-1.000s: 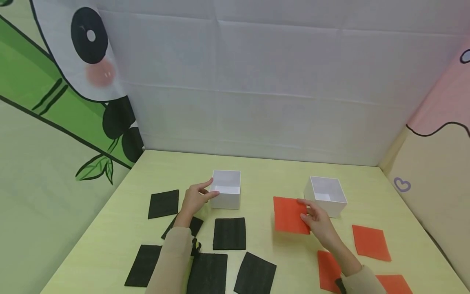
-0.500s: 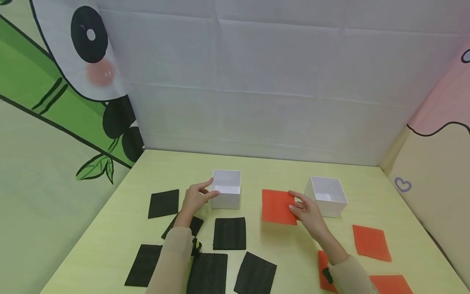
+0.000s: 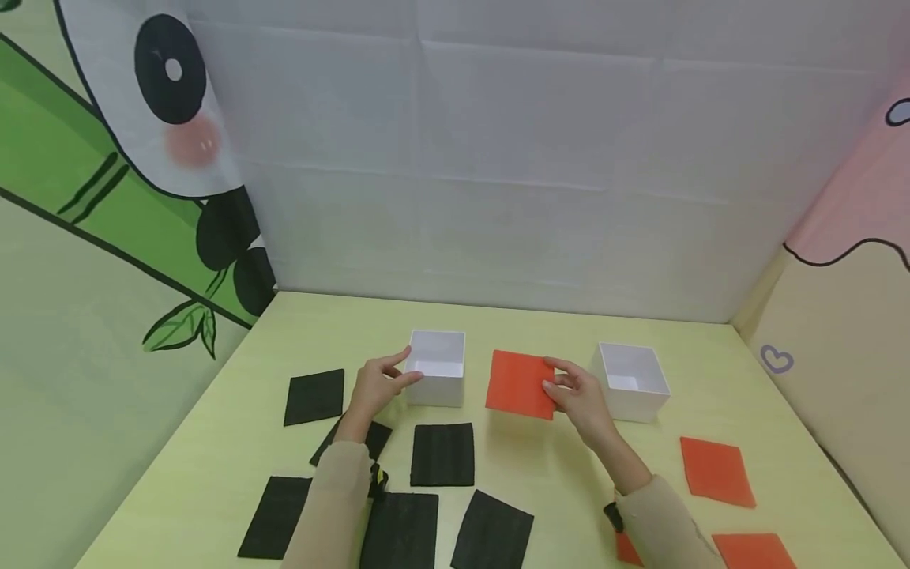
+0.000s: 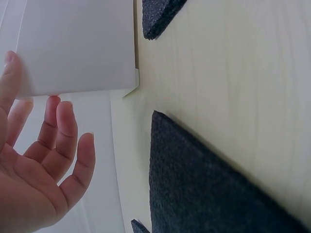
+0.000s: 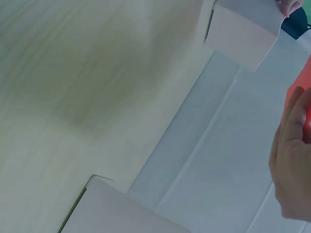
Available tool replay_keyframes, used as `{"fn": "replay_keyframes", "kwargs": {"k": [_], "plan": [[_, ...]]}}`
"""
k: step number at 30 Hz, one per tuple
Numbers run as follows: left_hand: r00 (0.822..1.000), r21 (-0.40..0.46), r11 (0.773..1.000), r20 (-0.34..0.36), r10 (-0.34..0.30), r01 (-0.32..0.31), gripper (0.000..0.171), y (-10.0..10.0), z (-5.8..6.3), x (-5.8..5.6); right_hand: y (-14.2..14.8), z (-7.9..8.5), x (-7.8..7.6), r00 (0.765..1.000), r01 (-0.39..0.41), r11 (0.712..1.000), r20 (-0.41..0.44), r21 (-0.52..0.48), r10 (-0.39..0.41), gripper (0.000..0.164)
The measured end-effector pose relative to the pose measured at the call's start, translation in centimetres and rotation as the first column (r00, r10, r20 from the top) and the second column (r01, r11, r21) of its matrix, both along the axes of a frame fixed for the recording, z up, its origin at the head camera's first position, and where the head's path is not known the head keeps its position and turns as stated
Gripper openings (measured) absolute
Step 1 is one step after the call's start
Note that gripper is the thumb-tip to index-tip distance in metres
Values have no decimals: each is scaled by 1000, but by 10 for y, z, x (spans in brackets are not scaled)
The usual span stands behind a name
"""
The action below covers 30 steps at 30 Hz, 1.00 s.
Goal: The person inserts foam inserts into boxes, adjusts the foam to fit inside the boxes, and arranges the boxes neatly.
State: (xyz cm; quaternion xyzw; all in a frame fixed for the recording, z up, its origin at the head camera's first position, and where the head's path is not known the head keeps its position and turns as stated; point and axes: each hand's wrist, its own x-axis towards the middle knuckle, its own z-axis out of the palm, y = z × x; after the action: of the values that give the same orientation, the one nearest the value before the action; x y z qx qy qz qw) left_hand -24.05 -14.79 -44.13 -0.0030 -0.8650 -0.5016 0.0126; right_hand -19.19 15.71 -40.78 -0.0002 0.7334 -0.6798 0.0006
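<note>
My right hand point(image 3: 577, 393) pinches an orange-red square sheet point(image 3: 520, 385) by its right edge, thumb in front. The sheet hangs above the table between the two white boxes, its shadow below. My left hand point(image 3: 377, 387) holds the left white box point(image 3: 437, 387) at its left side; in the left wrist view the thumb point(image 4: 10, 80) lies on the box's face and the fingers curve at its edge. The right white box point(image 3: 631, 381) stands behind my right hand, its inside showing no sheet. In the right wrist view, the sheet point(image 5: 294, 94) is mostly cut off.
Several black squares point(image 3: 442, 454) lie across the left and middle of the table point(image 3: 540, 316), one partly under my left forearm. More orange-red squares point(image 3: 718, 472) lie at the right, one mostly hidden by the right sleeve. A white cloth wall point(image 3: 498, 158) rises behind the table.
My right hand has carried the orange-red sheet leftward and slightly farther from me, toward the left box. My left hand has stayed in place on that box.
</note>
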Motion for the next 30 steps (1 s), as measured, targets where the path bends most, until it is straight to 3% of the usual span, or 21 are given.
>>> {"fn": "replay_keyframes", "kwargs": {"k": [21, 30], "plan": [[1000, -7, 1000, 6, 9, -9, 63, -4, -4, 4, -31, -6, -22, 998, -14, 998, -68, -55, 10, 39], [1000, -25, 1000, 19, 11, -10, 64, -3, -3, 3, -43, -6, -31, 998, -8, 1000, -68, -3, 8, 39]]}}
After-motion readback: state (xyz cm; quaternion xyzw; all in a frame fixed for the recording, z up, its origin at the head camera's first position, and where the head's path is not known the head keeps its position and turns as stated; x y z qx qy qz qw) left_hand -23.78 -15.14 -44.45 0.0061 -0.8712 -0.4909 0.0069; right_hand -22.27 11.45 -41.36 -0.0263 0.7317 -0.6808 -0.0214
